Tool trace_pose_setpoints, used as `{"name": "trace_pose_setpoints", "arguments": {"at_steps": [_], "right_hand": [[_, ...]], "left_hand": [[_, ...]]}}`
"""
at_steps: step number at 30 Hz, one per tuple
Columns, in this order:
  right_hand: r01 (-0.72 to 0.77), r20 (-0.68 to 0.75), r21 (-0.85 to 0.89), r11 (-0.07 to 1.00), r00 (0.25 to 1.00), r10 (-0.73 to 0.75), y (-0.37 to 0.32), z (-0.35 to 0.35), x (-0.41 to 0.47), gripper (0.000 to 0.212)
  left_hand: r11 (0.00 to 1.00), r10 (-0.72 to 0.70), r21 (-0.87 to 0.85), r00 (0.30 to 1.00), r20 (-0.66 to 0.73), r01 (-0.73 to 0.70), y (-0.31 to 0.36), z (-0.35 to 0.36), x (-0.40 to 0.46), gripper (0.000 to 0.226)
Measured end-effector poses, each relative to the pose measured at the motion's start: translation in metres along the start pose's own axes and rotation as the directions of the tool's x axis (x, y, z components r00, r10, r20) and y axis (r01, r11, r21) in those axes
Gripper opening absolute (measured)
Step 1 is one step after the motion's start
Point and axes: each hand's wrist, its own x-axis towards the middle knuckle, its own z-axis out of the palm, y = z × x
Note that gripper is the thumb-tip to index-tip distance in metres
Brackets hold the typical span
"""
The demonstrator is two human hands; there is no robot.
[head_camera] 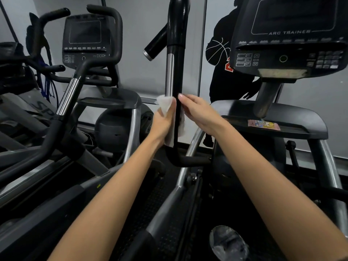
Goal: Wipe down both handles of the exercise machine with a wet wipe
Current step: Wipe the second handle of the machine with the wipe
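Both hands work the black handle point(176, 76): left hand point(163, 123) presses the white wet wipe point(166, 105) against its lower stretch, right hand point(197, 112) lies open-fingered just beside it.

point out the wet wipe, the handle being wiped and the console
wet wipe point(165, 105): head view, on its upper white fold above the left hand.
handle point(177, 72): head view, on the black upright tube.
console point(290, 34): head view, on the Arc Trainer panel.
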Motion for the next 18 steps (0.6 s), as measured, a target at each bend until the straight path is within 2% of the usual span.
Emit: {"name": "trace_pose_setpoints", "arguments": {"at_steps": [4,8,10,12,16,18], "right_hand": [[0.097,-0.072,0.01,0.995,0.993,-0.096,-0.002,0.014,0.003,0.033],[0.098,-0.097,0.048,0.994,0.991,-0.093,0.001,0.017,0.0,0.042],[0.103,-0.09,0.044,0.994,0.991,-0.099,-0.001,0.018,-0.002,0.043],[0.097,-0.066,0.043,0.994,0.993,-0.094,-0.003,0.018,-0.004,0.043],[0.09,-0.064,0.025,0.996,0.994,-0.089,-0.007,0.018,-0.004,0.042],[0.079,-0.054,0.027,0.996,0.996,-0.078,-0.008,0.015,-0.003,0.039]], "left_hand": [[1.0,-0.014,0.016,0.999,-0.032,0.015,-0.001,0.004,0.0,0.036],[0.989,-0.141,0.04,0.987,-0.078,0.144,-0.044,0.001,-0.027,0.017],[0.992,-0.127,-0.01,0.989,-0.072,0.127,-0.059,-0.001,-0.036,0.014],[0.996,-0.092,-0.025,0.994,-0.055,0.091,-0.072,-0.004,-0.041,0.017],[0.994,-0.107,0.03,0.994,0.004,0.107,-0.088,-0.007,-0.05,0.027],[0.99,-0.119,0.068,0.993,-0.023,0.12,-0.078,-0.007,-0.044,0.025]]}}
